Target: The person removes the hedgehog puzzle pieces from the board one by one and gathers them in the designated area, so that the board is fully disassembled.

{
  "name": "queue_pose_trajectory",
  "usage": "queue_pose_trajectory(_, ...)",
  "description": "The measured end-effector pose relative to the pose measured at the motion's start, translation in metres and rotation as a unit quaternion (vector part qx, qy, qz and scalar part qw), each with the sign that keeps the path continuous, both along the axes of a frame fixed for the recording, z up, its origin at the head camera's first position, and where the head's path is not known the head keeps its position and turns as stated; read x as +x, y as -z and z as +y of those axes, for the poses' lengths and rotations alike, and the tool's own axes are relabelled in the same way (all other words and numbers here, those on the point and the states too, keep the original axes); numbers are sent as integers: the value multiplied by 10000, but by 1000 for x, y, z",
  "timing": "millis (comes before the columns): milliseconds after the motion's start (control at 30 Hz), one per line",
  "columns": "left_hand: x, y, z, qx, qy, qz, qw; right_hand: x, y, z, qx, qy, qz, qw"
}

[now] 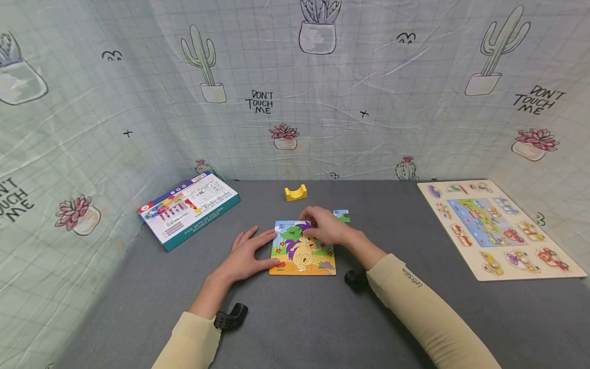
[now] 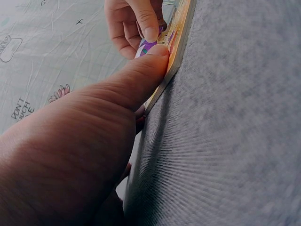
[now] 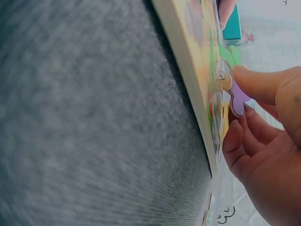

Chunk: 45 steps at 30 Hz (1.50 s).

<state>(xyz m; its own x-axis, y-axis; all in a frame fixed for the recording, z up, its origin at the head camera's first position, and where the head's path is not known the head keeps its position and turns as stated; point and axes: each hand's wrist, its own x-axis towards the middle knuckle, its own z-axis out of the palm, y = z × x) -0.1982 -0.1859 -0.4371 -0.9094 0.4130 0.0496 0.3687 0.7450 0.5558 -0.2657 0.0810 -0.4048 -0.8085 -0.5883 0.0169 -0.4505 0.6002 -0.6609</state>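
A hedgehog jigsaw puzzle (image 1: pixel 302 259) lies in front of me, its picture mostly assembled in a shallow board. With thumb and fingertips my right hand (image 1: pixel 328 227) pinches a purple-and-green puzzle piece (image 3: pixel 239 98), which stands tilted over the upper part of the picture in the right wrist view. My left hand (image 1: pixel 243 260) rests along the board's left side, fingers extended, its thumb (image 2: pixel 153 59) lying on the lower left corner. Just past the right hand, a loose blue-and-green puzzle piece (image 1: pixel 341 214) lies by the board's upper right corner.
Behind the puzzle sits a yellow curved block (image 1: pixel 296 193). A box labelled as beaded column boxes (image 1: pixel 191 209) lies at the left. On the right is a large wooden picture board (image 1: pixel 467 246) with vehicle shapes. A printed cloth (image 1: pixel 341 128) hangs behind the grey table (image 1: pixel 295 323).
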Motion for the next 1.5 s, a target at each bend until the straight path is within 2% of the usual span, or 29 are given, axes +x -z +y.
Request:
queue_pose_trajectory(433, 0, 1, -1, -12, -34, -61, 10000, -4, 5, 1, -117, 23, -90, 9999)
queue_pose_trajectory(1000, -3, 3, -1, -78, 8, -34, 10000, -6, 0, 2, -33, -115, 18, 9999)
queue_pose_trajectory(1500, -2, 1, -2, -39, 71, 36, 10000, -6, -1, 0, 62, -148, -147, 9998)
